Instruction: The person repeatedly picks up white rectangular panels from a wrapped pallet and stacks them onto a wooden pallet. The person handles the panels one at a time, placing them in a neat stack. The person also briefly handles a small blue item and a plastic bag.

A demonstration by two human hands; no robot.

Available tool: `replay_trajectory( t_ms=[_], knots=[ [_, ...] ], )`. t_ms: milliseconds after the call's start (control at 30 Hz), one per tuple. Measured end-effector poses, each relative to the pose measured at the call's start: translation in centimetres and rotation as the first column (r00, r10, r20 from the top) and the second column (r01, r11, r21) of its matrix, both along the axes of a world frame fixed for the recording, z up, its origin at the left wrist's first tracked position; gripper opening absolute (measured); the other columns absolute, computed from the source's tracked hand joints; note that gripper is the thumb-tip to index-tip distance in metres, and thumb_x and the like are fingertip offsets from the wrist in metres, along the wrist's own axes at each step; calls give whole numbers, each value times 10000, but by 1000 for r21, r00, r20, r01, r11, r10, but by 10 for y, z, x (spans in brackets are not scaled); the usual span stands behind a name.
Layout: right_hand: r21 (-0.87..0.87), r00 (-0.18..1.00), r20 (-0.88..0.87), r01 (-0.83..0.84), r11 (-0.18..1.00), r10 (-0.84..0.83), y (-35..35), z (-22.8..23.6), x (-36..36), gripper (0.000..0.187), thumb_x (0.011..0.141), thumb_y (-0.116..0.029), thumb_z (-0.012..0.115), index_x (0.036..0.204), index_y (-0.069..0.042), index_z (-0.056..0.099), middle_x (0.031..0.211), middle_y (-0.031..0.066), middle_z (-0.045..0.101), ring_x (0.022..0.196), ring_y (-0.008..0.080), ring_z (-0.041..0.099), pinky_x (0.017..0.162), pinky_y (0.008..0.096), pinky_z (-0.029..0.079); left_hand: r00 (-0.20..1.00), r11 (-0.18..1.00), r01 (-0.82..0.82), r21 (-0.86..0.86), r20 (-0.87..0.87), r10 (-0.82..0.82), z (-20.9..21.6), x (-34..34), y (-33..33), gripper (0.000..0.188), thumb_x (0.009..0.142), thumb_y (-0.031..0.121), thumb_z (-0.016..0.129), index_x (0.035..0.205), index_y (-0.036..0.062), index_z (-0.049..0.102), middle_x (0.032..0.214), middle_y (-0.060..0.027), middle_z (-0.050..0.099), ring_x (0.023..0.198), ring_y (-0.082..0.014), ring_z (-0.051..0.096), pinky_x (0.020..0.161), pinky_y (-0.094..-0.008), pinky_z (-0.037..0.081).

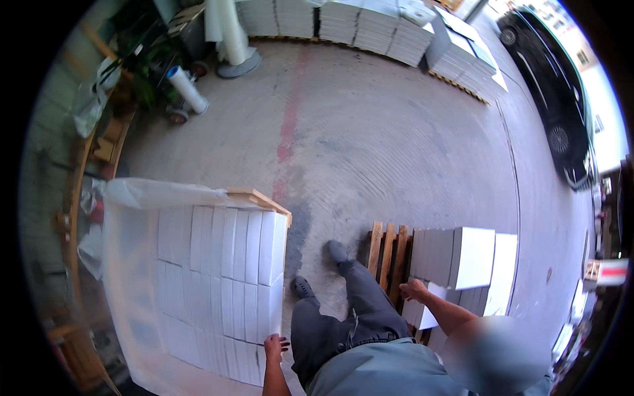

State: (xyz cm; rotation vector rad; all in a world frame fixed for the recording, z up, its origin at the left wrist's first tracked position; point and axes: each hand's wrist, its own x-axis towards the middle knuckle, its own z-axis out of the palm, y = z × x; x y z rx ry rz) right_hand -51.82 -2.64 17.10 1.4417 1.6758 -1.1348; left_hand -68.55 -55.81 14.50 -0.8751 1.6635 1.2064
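Note:
My left hand [276, 344] hangs beside the near right edge of a tall block of white cartons [241, 244], its fingers spread and nothing in them. The cartons stand upright in tight rows, several layers of them, with clear plastic film [155, 191] around the far and left sides. Out to the right, my right hand [415, 290] hovers at the left end of a lower white box [422, 311], fingers loosely bent and apart. I cannot tell whether it touches the box. Larger white boxes [473, 256] are stacked just beyond it on a wooden pallet [386, 254].
A wooden board [261, 198] edges the far side of the left block. Stacked white sheets [370, 26] on pallets line the back. A film roll [187, 90] and a wheeled cart [178, 117] stand far left. A dark car [551, 99] is parked far right.

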Motion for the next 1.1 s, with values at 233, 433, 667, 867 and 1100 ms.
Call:
replay_trajectory(
  t_ms=[233, 433, 667, 867, 1100],
  knots=[
    [-209, 935, 53, 353, 912, -350, -159, 33, 123, 312, 848, -280, 571, 795, 21, 633, 702, 84, 625, 612, 204, 625, 522, 314, 521, 968, 974, 223, 34, -125, -217, 3, -76, -37, 376, 878, 250, 483, 1113, -42, 449, 946, -207, 614, 659, -294, 641, 494, -360, 508],
    [-197, 793, -31, 592, 781, -609, -242, 57, 199, 327, 864, -327, 568, 802, -18, 655, 692, 51, 628, 604, 193, 607, 515, 322, 506, 866, 865, 499, -41, 26, -499, -8, -93, -22, 385, 871, 218, 441, 1144, -52, 422, 980, -236, 595, 688, -324, 641, 495, -389, 511],
    [-331, 453, -62, 831, 447, -889, -297, 11, 283, 288, 858, -298, 597, 722, -44, 609, 630, 22, 561, 488, 140, 524, 435, 288, 420, 723, 726, 687, 8, -104, -683, 6, -94, 89, 379, 886, 211, 438, 1167, -43, 427, 948, -216, 611, 688, -318, 655, 481, -353, 528],
    [-312, 278, -83, 905, 290, -957, -303, 20, 336, 277, 847, -287, 616, 762, -23, 616, 654, 43, 584, 522, 167, 565, 454, 301, 453, 606, 611, 791, 26, -167, -778, 29, -39, 194, 371, 899, 218, 445, 1171, -33, 443, 951, -196, 620, 683, -300, 661, 471, -342, 527],
    [-205, 189, -90, 957, 204, -978, -323, 4, 385, 313, 843, -290, 619, 873, 22, 628, 784, 97, 639, 616, 211, 629, 502, 342, 512, 413, 412, 910, 53, -206, -887, 49, 29, 260, 357, 910, 232, 447, 1143, -38, 475, 925, -169, 626, 670, -272, 661, 480, -335, 526]
  ],
)
